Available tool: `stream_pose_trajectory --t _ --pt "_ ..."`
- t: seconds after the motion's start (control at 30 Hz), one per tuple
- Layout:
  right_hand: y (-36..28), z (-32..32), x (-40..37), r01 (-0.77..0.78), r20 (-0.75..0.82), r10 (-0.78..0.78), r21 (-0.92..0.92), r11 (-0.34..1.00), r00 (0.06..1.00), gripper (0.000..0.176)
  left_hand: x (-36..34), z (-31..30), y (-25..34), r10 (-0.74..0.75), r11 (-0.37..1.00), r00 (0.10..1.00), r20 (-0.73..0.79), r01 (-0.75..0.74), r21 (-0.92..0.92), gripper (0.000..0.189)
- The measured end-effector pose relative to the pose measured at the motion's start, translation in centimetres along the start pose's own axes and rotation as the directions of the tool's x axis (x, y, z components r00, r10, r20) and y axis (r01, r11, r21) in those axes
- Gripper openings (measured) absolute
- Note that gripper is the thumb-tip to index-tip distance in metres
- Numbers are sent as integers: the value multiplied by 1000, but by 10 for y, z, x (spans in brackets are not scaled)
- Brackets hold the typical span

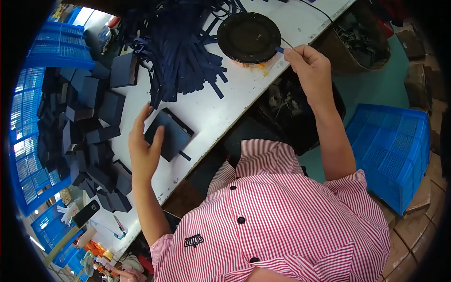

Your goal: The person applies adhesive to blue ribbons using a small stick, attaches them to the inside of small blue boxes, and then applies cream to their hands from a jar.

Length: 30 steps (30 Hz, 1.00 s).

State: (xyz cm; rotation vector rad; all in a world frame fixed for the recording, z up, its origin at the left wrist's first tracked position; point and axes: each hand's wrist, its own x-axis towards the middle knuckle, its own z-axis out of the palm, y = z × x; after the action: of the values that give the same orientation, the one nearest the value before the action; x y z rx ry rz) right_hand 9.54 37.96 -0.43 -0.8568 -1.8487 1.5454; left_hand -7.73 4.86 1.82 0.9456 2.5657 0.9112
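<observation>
My left hand [144, 149] grips a small dark blue box [174, 134] lying on the white table, its thumb over the top face and its fingers along the left side. A short dark ribbon tab [184, 155] sticks out from the box's lower edge. Between thumb and forefinger of my right hand [307, 66], a short blue ribbon strip [280, 50] is pinched at the right rim of a round black dish [249, 36]. Yellowish residue shows under the dish. A heap of dark blue ribbons [188, 56] lies just beyond my left hand.
Many dark boxes [89, 127] are piled at the left, beside a blue plastic crate [30, 136]. Another blue crate [390, 145] stands on the right, near cardboard boxes [408, 235]. A bin with scraps [359, 40] sits past the table edge. A phone [86, 213] lies lower left.
</observation>
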Motion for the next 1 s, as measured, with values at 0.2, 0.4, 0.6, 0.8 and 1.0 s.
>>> stream_pose_trajectory --t 0.2,0.4,0.6,0.8,1.0 --pt "2 5 2 13 -15 -13 -57 998 1000 21 -21 17 22 130 881 990 62 -144 451 107" --pt "1 12 3 25 -29 -26 -42 999 999 21 -19 30 18 -38 847 997 71 -6 532 120" --pt "2 13 4 11 -10 -12 -64 998 1000 22 -14 33 10 -3 910 1000 -16 10 415 111" --pt "2 7 3 -32 -20 30 -103 994 999 22 -16 24 21 99 940 982 -158 -41 338 111" --pt "-9 5 -2 -5 -35 4 -33 999 999 21 -18 29 44 237 958 950 -202 -193 214 119"
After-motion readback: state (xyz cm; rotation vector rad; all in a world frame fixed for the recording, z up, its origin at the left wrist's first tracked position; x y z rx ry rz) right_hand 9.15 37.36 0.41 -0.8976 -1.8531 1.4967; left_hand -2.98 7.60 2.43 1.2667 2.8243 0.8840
